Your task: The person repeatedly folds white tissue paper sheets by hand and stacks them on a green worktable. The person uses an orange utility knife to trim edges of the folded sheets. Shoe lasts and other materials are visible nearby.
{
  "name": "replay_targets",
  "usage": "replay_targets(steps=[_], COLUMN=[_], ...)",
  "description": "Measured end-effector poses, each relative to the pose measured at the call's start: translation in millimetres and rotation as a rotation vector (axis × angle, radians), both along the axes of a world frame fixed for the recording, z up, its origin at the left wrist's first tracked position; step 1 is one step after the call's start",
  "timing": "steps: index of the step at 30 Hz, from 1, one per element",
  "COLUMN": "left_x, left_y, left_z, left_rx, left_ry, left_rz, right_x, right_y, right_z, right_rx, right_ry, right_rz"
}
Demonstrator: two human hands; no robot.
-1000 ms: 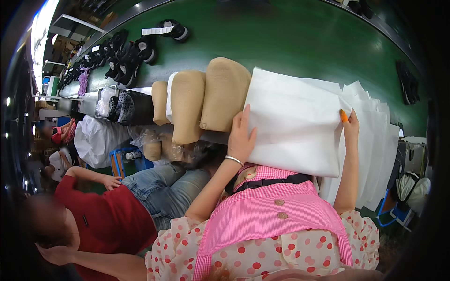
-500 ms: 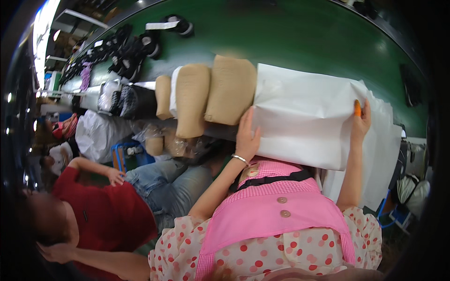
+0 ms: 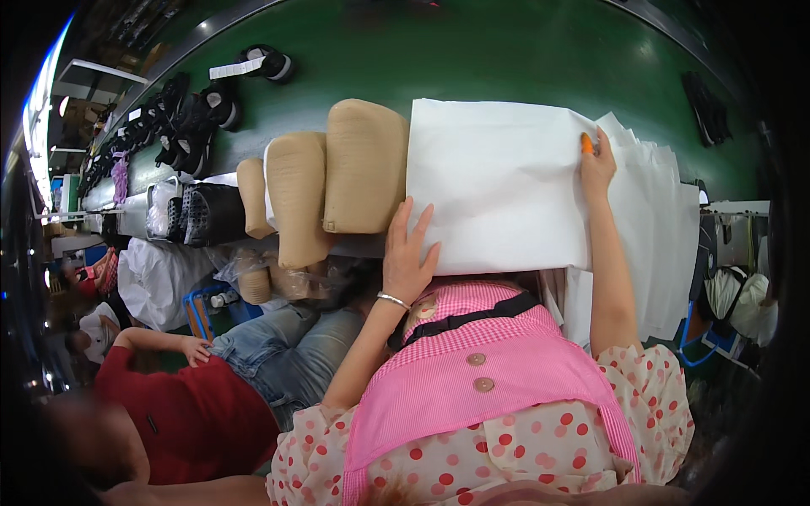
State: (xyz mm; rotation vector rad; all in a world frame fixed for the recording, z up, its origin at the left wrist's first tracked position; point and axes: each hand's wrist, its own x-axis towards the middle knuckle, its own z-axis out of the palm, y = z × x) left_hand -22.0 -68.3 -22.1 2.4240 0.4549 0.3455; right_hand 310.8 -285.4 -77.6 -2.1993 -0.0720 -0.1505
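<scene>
Tan boot shafts (image 3: 337, 181) lie at the green belt's (image 3: 472, 59) near edge. Black shoes (image 3: 181, 118) crowd its left end. A person in red (image 3: 181, 422) sits lower left.

Bright, fisheye-bent, dark blurred rim

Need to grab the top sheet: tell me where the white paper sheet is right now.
In the head view, the white paper sheet lies on the green table, right of the tan shoe uppers, atop a paper stack, between left hand and right hand.
</scene>
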Motion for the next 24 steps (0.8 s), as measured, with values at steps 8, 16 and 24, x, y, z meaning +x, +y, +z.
replay_targets(steps=[8, 16, 24], left_x=[-32, -23, -21], left_y=[-2, 4, 11], left_z=[1, -23, -21], left_rx=[0.231, 0.309, 0.312], left_ry=[0.099, 0.078, 0.038], left_rz=[-0.237, -0.311, -0.291], right_x=[-31, -139, -89], right_y=[17, 61, 39], right_z=[45, 27, -24], right_rx=[-0.420, -0.526, -0.695], right_ry=[-0.628, -0.470, -0.427], right_rz=[0.212, 0.957, 0.826])
